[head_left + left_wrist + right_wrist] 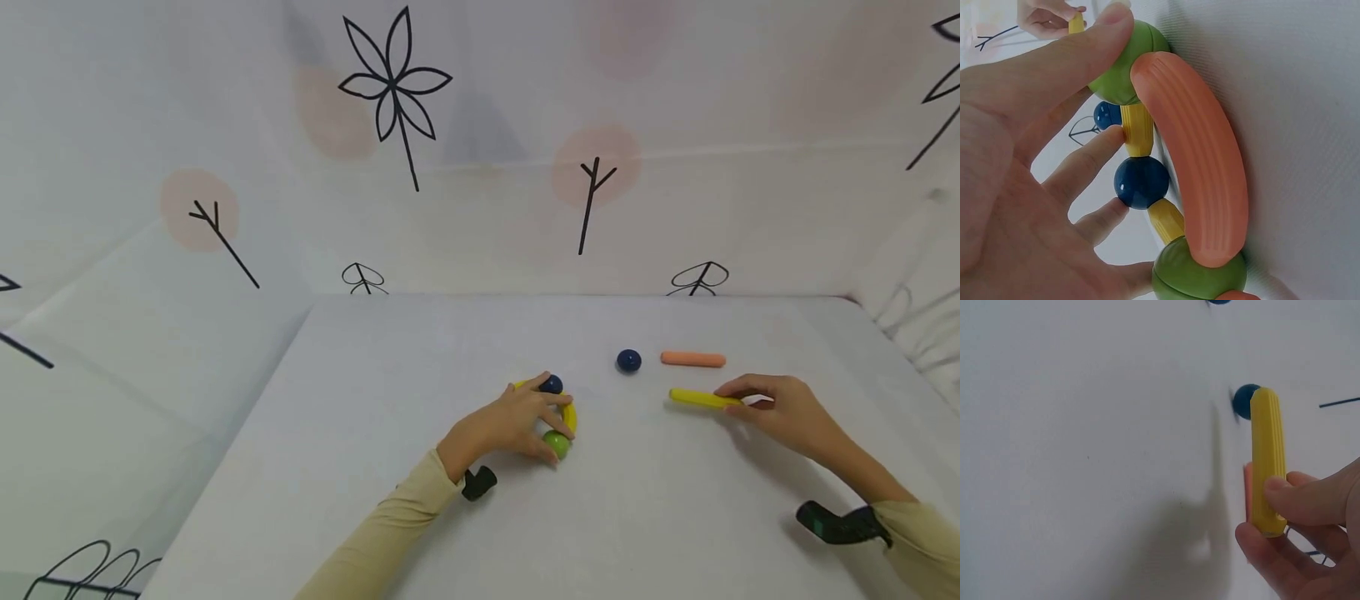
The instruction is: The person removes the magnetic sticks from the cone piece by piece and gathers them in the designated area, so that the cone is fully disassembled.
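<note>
The left hand (513, 421) spreads over a ball-and-stick assembly (569, 414), the right hand (783, 412) pinches a yellow stick (697, 398), long axis side-to-side (free end leftward).

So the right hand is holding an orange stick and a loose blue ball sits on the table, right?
Not orange: the right hand holds a yellow stick, as the right wrist view shows; the loose blue ball does sit on the table.
</note>
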`<action>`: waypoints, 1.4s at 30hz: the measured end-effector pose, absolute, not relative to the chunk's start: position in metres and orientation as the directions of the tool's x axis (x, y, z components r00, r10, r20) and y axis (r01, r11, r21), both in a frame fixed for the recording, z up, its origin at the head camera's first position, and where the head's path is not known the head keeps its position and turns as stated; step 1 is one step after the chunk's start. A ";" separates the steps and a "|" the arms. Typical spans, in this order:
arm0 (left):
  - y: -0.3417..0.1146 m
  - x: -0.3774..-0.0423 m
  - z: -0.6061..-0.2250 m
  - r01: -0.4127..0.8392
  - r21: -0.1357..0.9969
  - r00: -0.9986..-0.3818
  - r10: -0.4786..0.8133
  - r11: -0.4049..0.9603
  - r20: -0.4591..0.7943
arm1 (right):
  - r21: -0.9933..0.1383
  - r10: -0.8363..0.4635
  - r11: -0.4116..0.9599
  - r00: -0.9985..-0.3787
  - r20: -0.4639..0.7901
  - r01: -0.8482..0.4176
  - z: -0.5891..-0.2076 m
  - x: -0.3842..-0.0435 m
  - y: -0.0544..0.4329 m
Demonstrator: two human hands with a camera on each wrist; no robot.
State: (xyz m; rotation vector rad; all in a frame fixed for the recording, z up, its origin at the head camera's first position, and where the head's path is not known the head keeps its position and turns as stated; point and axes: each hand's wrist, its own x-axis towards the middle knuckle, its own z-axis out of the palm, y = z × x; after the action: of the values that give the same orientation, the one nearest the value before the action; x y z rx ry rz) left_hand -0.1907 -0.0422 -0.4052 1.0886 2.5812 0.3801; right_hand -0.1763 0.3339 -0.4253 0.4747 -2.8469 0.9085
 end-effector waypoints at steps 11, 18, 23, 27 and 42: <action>-0.040 -0.191 -0.404 0.633 0.366 -0.664 0.722 0.682 -0.198 | -0.540 -0.229 0.796 -0.962 0.152 -0.275 -0.428 -0.193 0.340; -0.041 -0.191 -0.402 0.636 0.355 -0.669 0.719 0.685 -0.188 | -0.552 -0.184 0.801 -0.973 0.142 -0.232 -0.436 -0.205 0.341; -0.039 -0.191 -0.399 0.637 0.347 -0.667 0.718 0.689 -0.200 | -0.562 -0.158 0.798 -0.975 0.154 -0.218 -0.439 -0.208 0.339; -0.040 -0.190 -0.398 0.640 0.345 -0.660 0.722 0.686 -0.210 | -0.565 -0.156 0.795 -0.975 0.160 -0.220 -0.440 -0.208 0.336; -0.039 -0.189 -0.396 0.637 0.308 -0.653 0.706 0.707 -0.272 | -0.541 -0.127 0.810 -0.968 0.218 -0.228 -0.442 -0.204 0.331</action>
State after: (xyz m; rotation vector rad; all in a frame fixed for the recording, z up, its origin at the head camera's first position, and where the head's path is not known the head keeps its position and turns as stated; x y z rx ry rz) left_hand -0.1887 -0.0395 -0.3957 1.0442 2.5442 0.2608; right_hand -0.2041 0.3314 -0.4422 0.2798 -2.8237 0.8762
